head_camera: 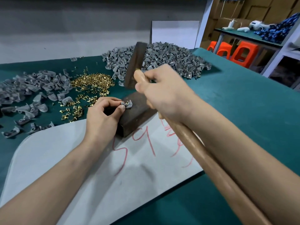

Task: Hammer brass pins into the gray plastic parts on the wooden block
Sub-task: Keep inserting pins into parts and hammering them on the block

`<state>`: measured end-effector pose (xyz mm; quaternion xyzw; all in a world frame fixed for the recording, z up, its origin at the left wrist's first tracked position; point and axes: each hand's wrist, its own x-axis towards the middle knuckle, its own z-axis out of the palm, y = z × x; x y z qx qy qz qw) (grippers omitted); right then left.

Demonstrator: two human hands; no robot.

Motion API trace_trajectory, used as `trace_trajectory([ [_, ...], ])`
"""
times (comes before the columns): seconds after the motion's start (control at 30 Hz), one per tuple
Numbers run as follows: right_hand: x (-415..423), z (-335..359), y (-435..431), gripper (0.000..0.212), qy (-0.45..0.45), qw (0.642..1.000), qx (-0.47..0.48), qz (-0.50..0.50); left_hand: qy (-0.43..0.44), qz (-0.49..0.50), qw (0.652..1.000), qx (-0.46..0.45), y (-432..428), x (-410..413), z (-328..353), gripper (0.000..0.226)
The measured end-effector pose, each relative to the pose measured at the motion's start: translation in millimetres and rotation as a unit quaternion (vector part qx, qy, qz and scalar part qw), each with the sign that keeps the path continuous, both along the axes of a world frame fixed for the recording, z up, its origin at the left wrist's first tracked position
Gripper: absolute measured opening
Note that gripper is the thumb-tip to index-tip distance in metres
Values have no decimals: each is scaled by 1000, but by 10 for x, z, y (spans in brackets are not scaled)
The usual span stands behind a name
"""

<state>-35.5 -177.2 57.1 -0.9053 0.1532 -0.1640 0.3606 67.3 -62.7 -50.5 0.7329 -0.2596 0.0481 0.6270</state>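
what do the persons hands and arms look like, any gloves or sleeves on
Both hands are bare: the left hand and the right hand wear no gloves, and no rings, watch or wristband show. The left forearm and right forearm are uncovered too, with no sleeve in view out to the picture's edge. The right hand is slightly blurred, so fine detail there is unclear.

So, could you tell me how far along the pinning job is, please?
Seemingly done: the large back heap, where several parts show pins. In hand: the left hand pinches a gray part on the wooden block while the right hand holds the hammer raised. Remaining: the pile of parts at left and the loose brass pins.
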Motion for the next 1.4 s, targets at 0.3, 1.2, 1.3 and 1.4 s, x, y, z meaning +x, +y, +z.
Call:
trace_trajectory([
  [0.3, 77, 87, 11, 37, 30, 999, 39, 19, -7, 2, 1000, 2, 2, -15, 12, 24],
  [1.2, -59, -575, -335, 38, -74, 853, 512, 71, 64, -3, 998, -19, 13, -106, 75, 18],
  [1.3, -63, -618, -389, 36, -66, 846, 521, 96, 69, -3, 997, -19, 6, -110, 81, 20],
  [1.4, -43, -661, -393, 33, -60, 841, 529, 96, 68, -2, 998, -17, 4, -114, 82, 18],
])
